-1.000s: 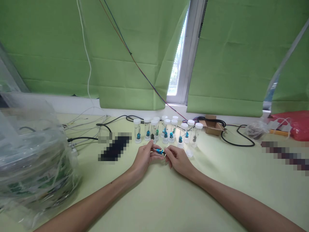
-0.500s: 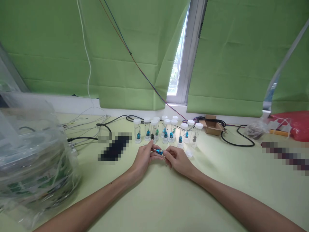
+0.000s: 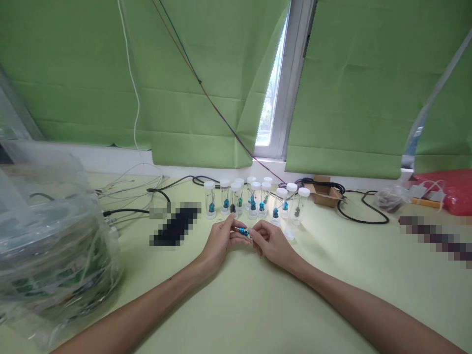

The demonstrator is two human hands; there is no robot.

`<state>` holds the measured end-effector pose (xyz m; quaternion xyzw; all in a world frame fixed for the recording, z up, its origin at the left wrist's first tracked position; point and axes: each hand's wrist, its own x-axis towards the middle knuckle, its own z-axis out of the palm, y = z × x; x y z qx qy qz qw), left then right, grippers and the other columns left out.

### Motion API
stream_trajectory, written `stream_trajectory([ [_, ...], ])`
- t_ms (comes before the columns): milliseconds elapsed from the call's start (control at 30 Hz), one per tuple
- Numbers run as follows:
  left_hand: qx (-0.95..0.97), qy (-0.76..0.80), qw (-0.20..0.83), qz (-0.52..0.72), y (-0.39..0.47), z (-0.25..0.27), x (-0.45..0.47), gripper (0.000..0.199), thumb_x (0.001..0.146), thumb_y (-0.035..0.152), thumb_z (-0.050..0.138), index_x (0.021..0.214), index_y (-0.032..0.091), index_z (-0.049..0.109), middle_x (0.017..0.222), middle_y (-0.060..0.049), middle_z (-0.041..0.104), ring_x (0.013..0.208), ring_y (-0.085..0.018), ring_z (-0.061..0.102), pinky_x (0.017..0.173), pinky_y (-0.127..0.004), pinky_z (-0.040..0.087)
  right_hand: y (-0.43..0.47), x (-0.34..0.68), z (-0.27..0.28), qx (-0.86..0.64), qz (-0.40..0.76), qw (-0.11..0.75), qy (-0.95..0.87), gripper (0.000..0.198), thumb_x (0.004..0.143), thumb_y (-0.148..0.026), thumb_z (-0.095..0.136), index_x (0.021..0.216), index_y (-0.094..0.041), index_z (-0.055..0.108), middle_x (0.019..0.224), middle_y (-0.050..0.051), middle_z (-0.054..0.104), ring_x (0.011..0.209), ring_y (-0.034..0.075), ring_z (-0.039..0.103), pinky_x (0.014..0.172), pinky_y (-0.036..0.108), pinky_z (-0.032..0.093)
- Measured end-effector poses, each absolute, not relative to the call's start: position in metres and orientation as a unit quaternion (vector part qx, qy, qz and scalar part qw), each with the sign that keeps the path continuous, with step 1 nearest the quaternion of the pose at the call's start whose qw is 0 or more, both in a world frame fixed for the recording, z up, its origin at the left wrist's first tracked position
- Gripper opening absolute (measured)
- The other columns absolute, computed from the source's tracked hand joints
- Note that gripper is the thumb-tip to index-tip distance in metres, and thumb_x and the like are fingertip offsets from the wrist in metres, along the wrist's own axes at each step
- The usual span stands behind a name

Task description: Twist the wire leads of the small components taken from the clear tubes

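Low over the table, my left hand (image 3: 217, 244) holds a small shiny blue figure (image 3: 243, 231) with a thin dark stem, its thumb above and fingers below. My right hand (image 3: 272, 242) pinches the figure's right end, where a pale part shows between the fingertips. Its exact kind is too small to make out. Just beyond the hands stand several clear tubes with white caps (image 3: 209, 186), with similar blue, green or dark figures inside. Close to my right hand is a clear and white piece (image 3: 290, 234), perhaps a tube part.
On the left sits a large plastic-wrapped bundle (image 3: 55, 255), near a blurred-out dark object (image 3: 176, 226). Black cables (image 3: 368, 220), a small open cardboard box (image 3: 323, 192) and a red bag (image 3: 455, 196) lie along the back. Green blinds (image 3: 199, 98) hang behind the pale table (image 3: 250, 305).
The blue figure has turned slightly between my fingers, with more of its pale part showing. Both hands stay in nearly the same place.
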<state>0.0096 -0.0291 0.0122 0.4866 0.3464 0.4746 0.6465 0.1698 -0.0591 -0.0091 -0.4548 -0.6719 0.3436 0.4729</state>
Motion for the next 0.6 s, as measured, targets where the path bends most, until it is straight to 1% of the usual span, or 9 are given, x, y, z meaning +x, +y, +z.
stream_trajectory([
  [67, 0.483, 0.349, 0.646, 0.478, -0.0296, 0.0129, 0.0099, 0.035, 0.085, 0.043, 0.056, 0.077, 0.009, 0.061, 0.069, -0.008, 0.065, 0.057, -0.017, 0.066, 0.065, -0.031, 0.055, -0.0593, 0.1699, -0.0095, -0.449, 0.346, 0.478, -0.671, 0.028, 0.085, -0.048, 0.058, 0.083, -0.020, 0.051, 0.062, -0.003, 0.059, 0.047, 0.011, 0.053, 0.044, 0.022, 0.042],
  [167, 0.485, 0.347, 0.646, 0.477, -0.0295, 0.0129, 0.0098, 0.035, 0.085, 0.043, 0.056, 0.077, 0.009, 0.061, 0.069, -0.008, 0.066, 0.057, -0.017, 0.066, 0.064, -0.030, 0.055, -0.0595, 0.1700, -0.0093, -0.444, 0.348, 0.477, -0.674, 0.028, 0.085, -0.047, 0.059, 0.083, -0.020, 0.052, 0.063, -0.003, 0.058, 0.047, 0.010, 0.052, 0.043, 0.022, 0.042],
  [267, 0.489, 0.344, 0.647, 0.473, -0.0293, 0.0123, 0.0095, 0.036, 0.085, 0.044, 0.056, 0.078, 0.009, 0.061, 0.071, -0.009, 0.066, 0.058, -0.018, 0.066, 0.065, -0.032, 0.055, -0.0594, 0.1704, -0.0088, -0.443, 0.351, 0.468, -0.679, 0.032, 0.087, -0.050, 0.054, 0.076, -0.019, 0.052, 0.060, -0.002, 0.057, 0.046, 0.010, 0.051, 0.044, 0.023, 0.042],
  [433, 0.490, 0.341, 0.649, 0.472, -0.0303, 0.0130, 0.0102, 0.036, 0.084, 0.044, 0.057, 0.075, 0.009, 0.061, 0.072, -0.009, 0.066, 0.059, -0.019, 0.067, 0.066, -0.034, 0.056, -0.0578, 0.1710, -0.0088, -0.445, 0.322, 0.450, -0.704, 0.047, 0.094, -0.052, 0.040, 0.063, -0.019, 0.052, 0.053, -0.002, 0.057, 0.045, 0.011, 0.052, 0.050, 0.024, 0.044],
  [533, 0.490, 0.342, 0.648, 0.472, -0.0301, 0.0131, 0.0104, 0.036, 0.084, 0.044, 0.057, 0.075, 0.009, 0.061, 0.072, -0.010, 0.066, 0.060, -0.019, 0.067, 0.066, -0.034, 0.056, -0.0569, 0.1706, -0.0091, -0.449, 0.323, 0.444, -0.705, 0.051, 0.095, -0.053, 0.035, 0.060, -0.019, 0.052, 0.052, -0.001, 0.057, 0.044, 0.011, 0.051, 0.050, 0.024, 0.043],
  [600, 0.488, 0.342, 0.649, 0.474, -0.0296, 0.0129, 0.0103, 0.036, 0.084, 0.044, 0.058, 0.076, 0.010, 0.061, 0.071, -0.010, 0.067, 0.060, -0.019, 0.067, 0.066, -0.034, 0.056, -0.0569, 0.1703, -0.0095, -0.452, 0.331, 0.449, -0.696, 0.049, 0.095, -0.053, 0.037, 0.063, -0.019, 0.052, 0.054, -0.001, 0.057, 0.044, 0.010, 0.051, 0.049, 0.024, 0.043],
])
